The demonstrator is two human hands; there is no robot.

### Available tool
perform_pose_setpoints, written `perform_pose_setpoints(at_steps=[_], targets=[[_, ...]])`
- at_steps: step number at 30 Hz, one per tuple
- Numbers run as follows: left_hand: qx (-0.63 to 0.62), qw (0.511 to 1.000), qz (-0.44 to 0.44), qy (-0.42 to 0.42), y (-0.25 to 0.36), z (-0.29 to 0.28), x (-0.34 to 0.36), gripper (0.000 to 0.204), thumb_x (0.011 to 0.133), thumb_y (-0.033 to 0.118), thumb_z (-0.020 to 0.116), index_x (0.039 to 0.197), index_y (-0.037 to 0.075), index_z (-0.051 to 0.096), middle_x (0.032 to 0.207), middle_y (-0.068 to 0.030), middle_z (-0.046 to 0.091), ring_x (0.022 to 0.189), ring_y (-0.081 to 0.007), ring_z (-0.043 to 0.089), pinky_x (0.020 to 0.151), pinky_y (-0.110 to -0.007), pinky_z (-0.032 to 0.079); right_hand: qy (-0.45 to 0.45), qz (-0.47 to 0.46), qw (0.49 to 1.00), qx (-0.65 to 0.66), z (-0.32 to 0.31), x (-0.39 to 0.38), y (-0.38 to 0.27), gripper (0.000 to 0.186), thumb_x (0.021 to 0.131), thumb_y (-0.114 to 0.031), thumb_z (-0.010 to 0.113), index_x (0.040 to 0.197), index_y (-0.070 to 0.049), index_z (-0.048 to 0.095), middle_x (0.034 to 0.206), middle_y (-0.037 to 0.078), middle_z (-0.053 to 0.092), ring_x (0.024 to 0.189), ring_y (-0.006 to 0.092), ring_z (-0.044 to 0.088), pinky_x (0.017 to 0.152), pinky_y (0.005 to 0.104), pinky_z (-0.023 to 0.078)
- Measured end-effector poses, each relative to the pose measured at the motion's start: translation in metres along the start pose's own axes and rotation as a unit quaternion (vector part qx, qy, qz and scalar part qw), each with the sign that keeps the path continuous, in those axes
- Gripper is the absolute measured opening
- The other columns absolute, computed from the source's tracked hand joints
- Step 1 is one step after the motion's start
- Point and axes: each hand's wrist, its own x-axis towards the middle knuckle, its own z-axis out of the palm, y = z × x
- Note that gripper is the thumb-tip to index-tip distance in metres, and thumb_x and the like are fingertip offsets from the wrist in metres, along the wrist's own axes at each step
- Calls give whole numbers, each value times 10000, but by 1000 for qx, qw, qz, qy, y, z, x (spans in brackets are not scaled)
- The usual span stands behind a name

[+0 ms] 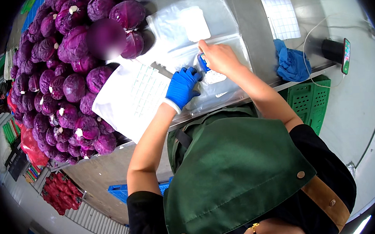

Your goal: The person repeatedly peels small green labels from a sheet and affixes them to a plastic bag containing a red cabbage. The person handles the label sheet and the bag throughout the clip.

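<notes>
My left hand [182, 87], in a blue glove, rests at the left edge of a stack of clear plastic bags [233, 81]. Its thumb and fingers are apart, with nothing visible between them. My bare right hand [220, 58] is closed over the bags, gripping a small blue object [203, 63] that it partly hides; its exact kind is unclear. Just below that object lies a white label [214, 77] on the bag. Farther up the bags is a second, blank-looking white label [195, 23]. Printed paper sheets [132, 99] lie left of my gloved hand.
A big heap of red cabbages [74, 88] covers the table's left. At right lie a crumpled blue glove [292, 62], a gridded sheet [280, 10] and a phone [346, 56] with a cable. A green crate [310, 102] stands below the table's right edge.
</notes>
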Motion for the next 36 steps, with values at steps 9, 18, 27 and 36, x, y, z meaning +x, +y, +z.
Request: perform_pose_setpoints(at_steps=[9,18,27,36], targets=[[-373,892,-236,102,-23,-17,4,180,866,139,674,1013,37,700,950,-111,703,829,-233,662,786,-313,510,48,23,850,525,-61,-12,-1,196,901,-168,670,956,-48,525,654,-15,533,600,69,474,554,229,390],[-273,944,-85,162,-7,-46,13,154,803,120,715,920,36,659,875,-112,640,802,-269,621,738,-366,492,12,-70,956,283,-15,6,6,200,827,28,617,960,-33,482,875,79,585,796,194,593,719,327,489],[-113,993,8,20,-21,3,6,237,735,227,741,921,89,689,904,-94,648,890,-300,598,766,-384,501,113,-27,993,39,-23,3,7,256,802,-65,680,998,-50,516,914,90,607,874,276,612,737,362,494],[-424,820,-207,325,-63,-91,12,177,924,62,614,1079,5,677,1013,-44,681,945,-103,602,889,-250,460,415,-184,877,158,-63,-19,-24,288,766,-18,685,1029,-47,573,1012,86,619,942,303,575,804,387,468]])
